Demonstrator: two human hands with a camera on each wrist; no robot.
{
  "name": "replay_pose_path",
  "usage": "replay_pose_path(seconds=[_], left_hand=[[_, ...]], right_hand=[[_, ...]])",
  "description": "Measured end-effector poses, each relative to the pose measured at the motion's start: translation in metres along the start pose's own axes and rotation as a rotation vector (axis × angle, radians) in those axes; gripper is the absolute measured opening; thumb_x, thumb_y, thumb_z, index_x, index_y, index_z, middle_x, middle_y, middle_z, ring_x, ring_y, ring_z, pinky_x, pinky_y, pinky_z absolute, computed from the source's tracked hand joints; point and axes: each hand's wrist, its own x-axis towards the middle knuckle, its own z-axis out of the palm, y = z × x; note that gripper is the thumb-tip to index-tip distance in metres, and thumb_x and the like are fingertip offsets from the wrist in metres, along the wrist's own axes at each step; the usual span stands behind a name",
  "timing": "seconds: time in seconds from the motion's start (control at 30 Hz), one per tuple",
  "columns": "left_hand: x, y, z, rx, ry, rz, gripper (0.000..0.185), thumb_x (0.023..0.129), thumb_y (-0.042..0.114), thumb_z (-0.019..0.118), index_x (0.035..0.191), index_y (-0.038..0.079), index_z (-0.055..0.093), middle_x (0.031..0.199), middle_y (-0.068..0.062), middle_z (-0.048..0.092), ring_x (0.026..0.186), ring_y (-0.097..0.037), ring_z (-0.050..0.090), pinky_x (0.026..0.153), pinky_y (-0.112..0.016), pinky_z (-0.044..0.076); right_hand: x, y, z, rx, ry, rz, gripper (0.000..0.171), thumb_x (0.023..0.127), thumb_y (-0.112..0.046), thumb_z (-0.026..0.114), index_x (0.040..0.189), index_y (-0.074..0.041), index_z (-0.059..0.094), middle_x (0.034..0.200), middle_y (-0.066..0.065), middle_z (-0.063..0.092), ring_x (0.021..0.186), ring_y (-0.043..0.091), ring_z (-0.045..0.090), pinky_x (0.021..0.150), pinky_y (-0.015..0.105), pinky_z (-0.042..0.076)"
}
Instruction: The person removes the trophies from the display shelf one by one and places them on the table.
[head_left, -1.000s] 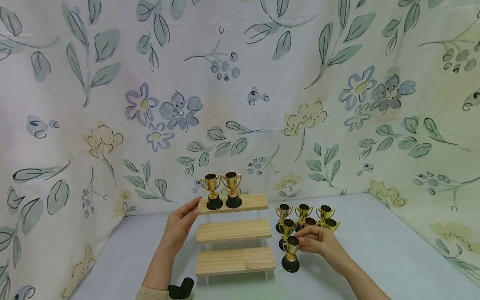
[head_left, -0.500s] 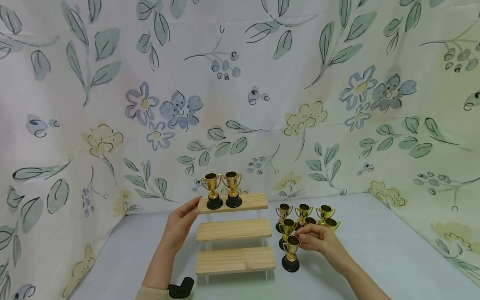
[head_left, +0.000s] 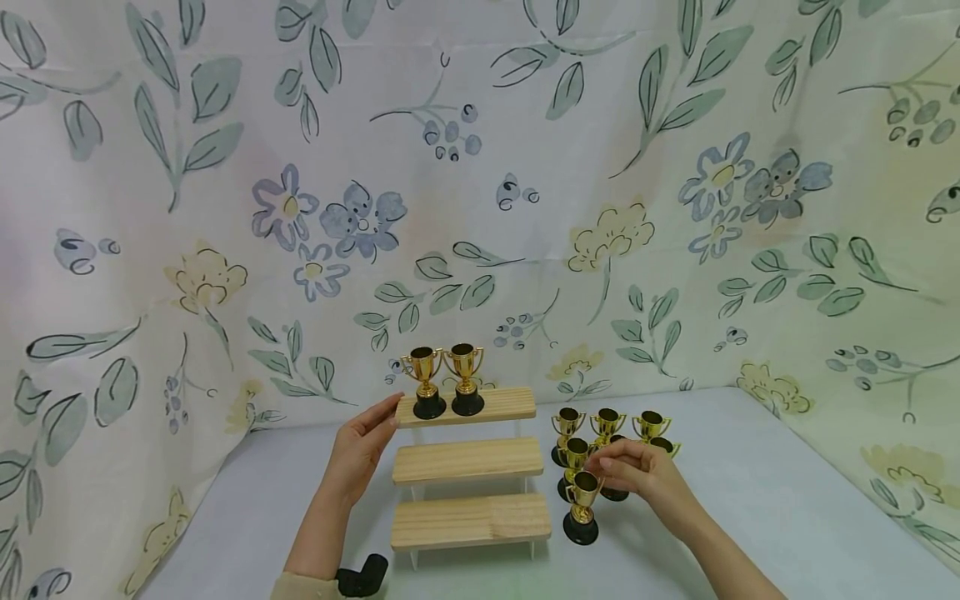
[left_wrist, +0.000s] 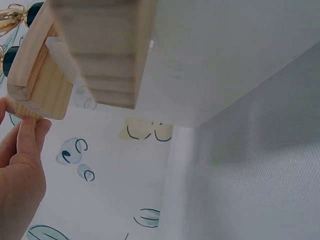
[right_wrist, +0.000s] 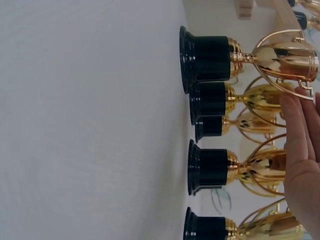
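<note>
Right hand [head_left: 637,473] sits over the trophy cluster [head_left: 611,429] on the table, right of the stepped wooden stand [head_left: 468,458]; fingers curl around one upright trophy, just behind the nearest trophy [head_left: 582,507]. Left hand [head_left: 360,446], fingers straight, touches the top step's left end

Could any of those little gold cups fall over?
Maybe. The cups on the table stand packed close together, so the right hand reaching in among them could knock over a neighbour. The two cups on the top shelf sit high, and the left hand touches that shelf's end; a nudge might topple them.
</note>
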Motion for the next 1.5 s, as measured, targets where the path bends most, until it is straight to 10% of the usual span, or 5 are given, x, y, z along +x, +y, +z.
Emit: replay_pose_path(seconds=[0.93,1.17,1.5], left_hand=[[0.0,-0.002,0.0,0.007,0.007,-0.014,0.051,0.099,0.004,0.054,0.148,0.003,0.043,0.156,-0.015,0.041,0.115,0.012,0.057,0.102,-0.006,0.046],[0.0,-0.003,-0.001,-0.01,0.001,-0.006,0.051,0.099,0.005,0.055,0.148,0.002,0.042,0.154,-0.013,0.042,0.116,0.011,0.057,0.103,-0.007,0.046],[0.0,-0.003,-0.002,-0.015,-0.022,0.023,0.052,0.1,0.006,0.054,0.149,-0.001,0.039,0.155,-0.016,0.038,0.117,0.013,0.055,0.104,-0.007,0.045]], right_hand=[[0.046,-0.059,0.034,-0.029,0.042,-0.128,0.034,0.099,-0.016,0.06,0.125,0.005,0.063,0.112,-0.007,0.075,0.104,0.008,0.072,0.085,0.026,0.062],[0.069,-0.08,0.051,-0.133,0.145,-0.11,0.035,0.095,-0.027,0.066,0.124,-0.006,0.066,0.125,0.018,0.069,0.102,0.002,0.07,0.087,0.022,0.061],[0.098,-0.095,0.071,-0.051,0.198,-0.086,0.036,0.095,-0.025,0.067,0.124,-0.004,0.066,0.124,0.02,0.069,0.102,0.006,0.071,0.094,0.03,0.061]])
